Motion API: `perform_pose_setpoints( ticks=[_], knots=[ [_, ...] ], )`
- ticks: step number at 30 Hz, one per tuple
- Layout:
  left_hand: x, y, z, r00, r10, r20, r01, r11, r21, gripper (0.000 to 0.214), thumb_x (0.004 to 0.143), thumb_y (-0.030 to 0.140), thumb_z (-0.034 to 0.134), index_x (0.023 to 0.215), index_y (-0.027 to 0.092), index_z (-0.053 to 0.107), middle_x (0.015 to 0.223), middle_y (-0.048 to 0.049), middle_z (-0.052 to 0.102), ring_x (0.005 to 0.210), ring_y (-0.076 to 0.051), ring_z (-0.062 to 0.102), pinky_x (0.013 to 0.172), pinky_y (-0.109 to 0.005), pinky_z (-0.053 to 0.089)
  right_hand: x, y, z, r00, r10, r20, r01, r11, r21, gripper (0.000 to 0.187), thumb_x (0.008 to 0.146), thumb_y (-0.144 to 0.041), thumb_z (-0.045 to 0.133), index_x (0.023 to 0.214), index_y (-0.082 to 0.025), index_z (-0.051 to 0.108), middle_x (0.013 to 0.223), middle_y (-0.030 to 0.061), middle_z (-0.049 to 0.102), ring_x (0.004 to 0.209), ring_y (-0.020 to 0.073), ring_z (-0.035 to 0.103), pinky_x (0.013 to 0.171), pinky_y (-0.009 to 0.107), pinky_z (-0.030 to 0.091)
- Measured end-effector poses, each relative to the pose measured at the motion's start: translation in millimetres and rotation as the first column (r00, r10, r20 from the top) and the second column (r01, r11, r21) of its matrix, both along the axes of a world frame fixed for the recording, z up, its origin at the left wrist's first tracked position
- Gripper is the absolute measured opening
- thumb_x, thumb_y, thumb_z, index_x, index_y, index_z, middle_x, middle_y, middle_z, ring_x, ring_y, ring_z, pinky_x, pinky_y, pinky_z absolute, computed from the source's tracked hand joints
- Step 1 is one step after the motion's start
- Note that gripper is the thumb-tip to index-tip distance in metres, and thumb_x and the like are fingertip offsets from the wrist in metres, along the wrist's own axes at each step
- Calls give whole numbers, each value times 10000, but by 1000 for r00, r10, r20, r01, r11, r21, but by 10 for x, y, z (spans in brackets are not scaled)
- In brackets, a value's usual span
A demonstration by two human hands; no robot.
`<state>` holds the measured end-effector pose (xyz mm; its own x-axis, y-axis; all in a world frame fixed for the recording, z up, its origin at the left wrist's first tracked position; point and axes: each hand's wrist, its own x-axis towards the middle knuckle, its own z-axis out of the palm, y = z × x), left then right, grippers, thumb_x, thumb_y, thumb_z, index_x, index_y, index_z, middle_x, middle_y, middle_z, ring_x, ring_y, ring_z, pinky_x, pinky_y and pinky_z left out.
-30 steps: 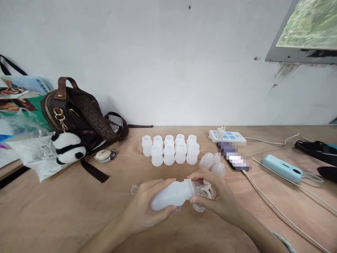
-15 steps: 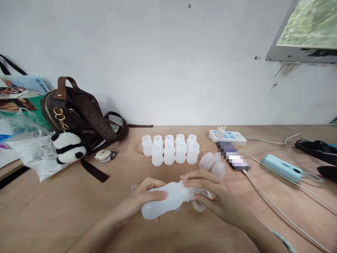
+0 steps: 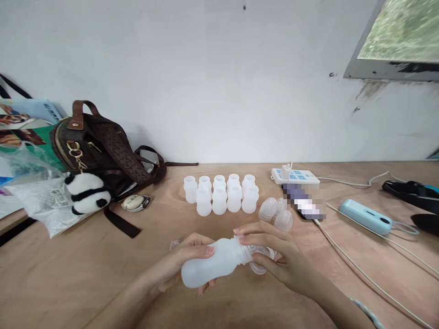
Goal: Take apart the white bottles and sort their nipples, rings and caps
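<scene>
Tilted above the table, a frosted white plastic bottle (image 3: 214,264) points its threaded neck to the right. My left hand (image 3: 192,253) is closed around its body, thumb on top and fingertips showing underneath. My right hand (image 3: 274,244) curls over the neck end, fingers above and thumb below; whether it also pinches a clear part at the mouth is hidden. Clear plastic rings (image 3: 259,267) lie under my right hand. Just beyond are clear domed caps (image 3: 269,209). Behind them, several similar frosted bottles (image 3: 219,199) stand upright in two rows.
A brown backpack (image 3: 99,146) with a panda plush (image 3: 87,194) and a clear plastic bag (image 3: 48,205) occupies the left. A mouse (image 3: 132,202) lies nearby. On the right are a power strip (image 3: 303,177), a phone (image 3: 302,201), a light-blue power bank (image 3: 365,217) and cables.
The bottle has turned slightly in my hands, its base shifting a little left and down. My right hand's grip at the neck looks nearly the same. The view has shifted slightly.
</scene>
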<state>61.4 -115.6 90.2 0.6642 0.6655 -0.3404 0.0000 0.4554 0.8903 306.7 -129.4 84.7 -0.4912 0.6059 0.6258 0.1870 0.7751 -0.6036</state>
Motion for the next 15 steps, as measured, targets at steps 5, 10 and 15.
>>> perform_pose_setpoints(
  ticks=[5,10,15],
  knots=[
    [-24,5,-15,996,-6,-91,16,993,119,600,688,621,725,953,85,764,662,-74,698,515,-140,605,442,-196,479,-4,-4,21,998,-40,38,41,999,-17,299,948,-291,611,1245,-260,596,1151,69,693,1038,202,656,863,349,556],
    [-5,-96,-59,922,250,-296,13,744,668,490,779,521,696,1137,187,728,961,-86,762,795,-241,684,676,-300,545,12,8,9,973,-174,149,192,974,-117,311,882,-441,670,1098,-219,642,918,53,708,835,205,651,705,319,526],
    [-6,-165,-138,824,479,-303,301,82,950,476,857,356,660,1310,212,634,1015,-105,762,851,-267,695,785,-366,531,-21,36,-95,932,-274,237,320,929,-187,280,912,-422,588,747,-196,596,699,1,611,649,160,562,589,284,430]
  ],
)
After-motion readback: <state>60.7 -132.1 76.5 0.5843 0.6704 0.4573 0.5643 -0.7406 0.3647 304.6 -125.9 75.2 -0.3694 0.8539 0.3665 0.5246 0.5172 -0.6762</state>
